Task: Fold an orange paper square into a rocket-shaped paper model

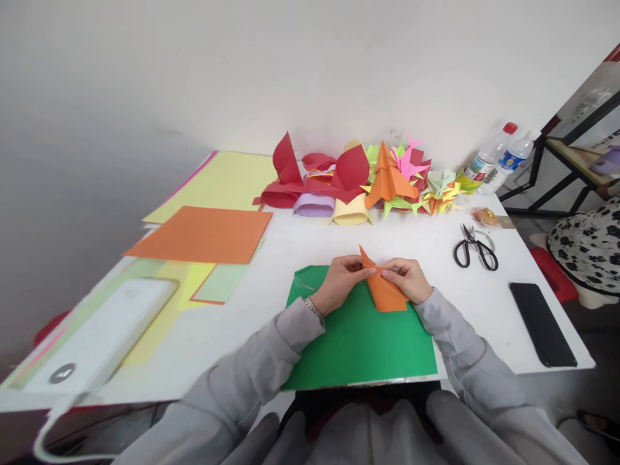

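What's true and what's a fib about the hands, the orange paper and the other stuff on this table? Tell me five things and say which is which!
1. The left hand and right hand both hold the folded orange paper. True.
2. The scissors are cutting that paper. False: they lie apart from it, on the white table.
3. One bottle has a red cap. True.
4. The black phone lies on top of the green sheet. False: it lies off to the right of that sheet, on the table.
5. There is a band around the left wrist. True.
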The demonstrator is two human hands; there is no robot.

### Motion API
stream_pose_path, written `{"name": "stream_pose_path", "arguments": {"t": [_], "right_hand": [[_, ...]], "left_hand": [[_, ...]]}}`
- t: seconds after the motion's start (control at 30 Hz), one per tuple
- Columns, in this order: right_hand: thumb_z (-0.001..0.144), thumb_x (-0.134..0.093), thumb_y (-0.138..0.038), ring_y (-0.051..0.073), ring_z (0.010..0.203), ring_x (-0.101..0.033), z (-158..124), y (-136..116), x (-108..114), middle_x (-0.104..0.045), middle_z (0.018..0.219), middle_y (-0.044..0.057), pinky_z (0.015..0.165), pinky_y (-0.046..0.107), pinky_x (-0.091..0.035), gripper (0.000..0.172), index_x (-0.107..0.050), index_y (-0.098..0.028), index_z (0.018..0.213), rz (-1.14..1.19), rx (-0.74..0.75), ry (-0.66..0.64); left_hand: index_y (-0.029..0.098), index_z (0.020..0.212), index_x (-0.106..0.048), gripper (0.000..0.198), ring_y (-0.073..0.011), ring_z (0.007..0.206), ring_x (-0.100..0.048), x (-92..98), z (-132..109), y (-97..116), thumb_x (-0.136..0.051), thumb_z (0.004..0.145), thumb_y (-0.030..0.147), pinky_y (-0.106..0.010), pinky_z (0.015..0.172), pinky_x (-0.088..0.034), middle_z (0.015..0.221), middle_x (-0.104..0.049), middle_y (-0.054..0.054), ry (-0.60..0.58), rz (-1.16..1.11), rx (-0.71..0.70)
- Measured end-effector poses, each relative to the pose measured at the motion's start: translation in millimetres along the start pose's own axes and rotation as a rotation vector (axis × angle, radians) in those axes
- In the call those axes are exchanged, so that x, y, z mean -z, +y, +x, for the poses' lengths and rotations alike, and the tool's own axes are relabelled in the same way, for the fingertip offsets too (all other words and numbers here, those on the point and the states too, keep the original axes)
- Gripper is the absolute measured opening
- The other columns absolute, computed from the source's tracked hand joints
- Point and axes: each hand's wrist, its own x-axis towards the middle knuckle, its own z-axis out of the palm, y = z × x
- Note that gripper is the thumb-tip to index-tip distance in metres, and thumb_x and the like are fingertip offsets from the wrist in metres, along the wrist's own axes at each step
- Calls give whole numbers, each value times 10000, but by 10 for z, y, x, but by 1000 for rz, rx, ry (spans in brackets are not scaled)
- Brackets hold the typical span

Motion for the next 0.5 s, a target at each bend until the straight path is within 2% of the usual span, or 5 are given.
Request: {"name": "stream_pose_path", "arguments": {"t": [0.2, 0.5], "right_hand": [[670, -711, -484, 123, 548, -552, -12, -36, 7, -660, 619, 8, 521, 242, -417, 314, -686, -173, 705, -63, 19, -14], [662, -725, -457, 102, 482, -481, -18, -20, -4, -614, 552, -4, 457, 225, -356, 298, -664, -167, 645, -81, 14, 12]], "left_hand": [[127, 710, -734, 199, -129, 602, -585, 0, -8, 5, -806, 574, 252, -250, 605, -454, 659, -702, -31, 5, 25, 10], [138, 708, -736, 187, -127, 601, -575, 10, -1, -24, -788, 606, 286, -258, 620, -455, 663, -695, -23, -42, -18, 22]]}}
